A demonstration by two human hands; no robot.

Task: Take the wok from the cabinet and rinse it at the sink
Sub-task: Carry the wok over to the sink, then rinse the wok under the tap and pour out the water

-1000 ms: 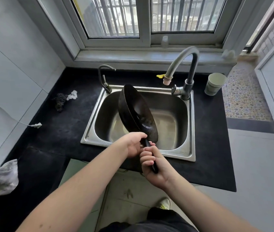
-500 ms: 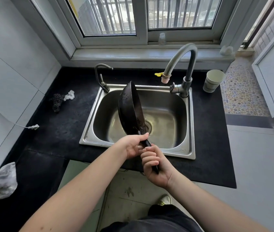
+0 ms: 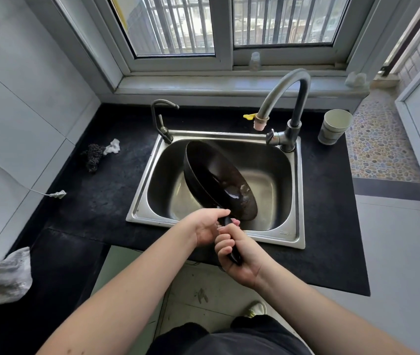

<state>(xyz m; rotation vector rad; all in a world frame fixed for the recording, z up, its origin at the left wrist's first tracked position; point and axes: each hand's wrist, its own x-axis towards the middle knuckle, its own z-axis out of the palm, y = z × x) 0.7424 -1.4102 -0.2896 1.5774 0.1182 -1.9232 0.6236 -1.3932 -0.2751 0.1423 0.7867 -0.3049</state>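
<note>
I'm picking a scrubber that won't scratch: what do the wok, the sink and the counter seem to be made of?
Wok: dark metal, probably seasoned iron or carbon steel; black with a wet-looking sheen and pale residue inside.
Sink: stainless steel by its look, brushed silver with soft reflections.
Counter: black, matte and slightly mottled, perhaps stone or a composite; I can't tell which.

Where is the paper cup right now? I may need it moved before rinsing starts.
In the head view the paper cup stands upright on the black counter, at the far right, just right of the big tap behind the sink.
</note>
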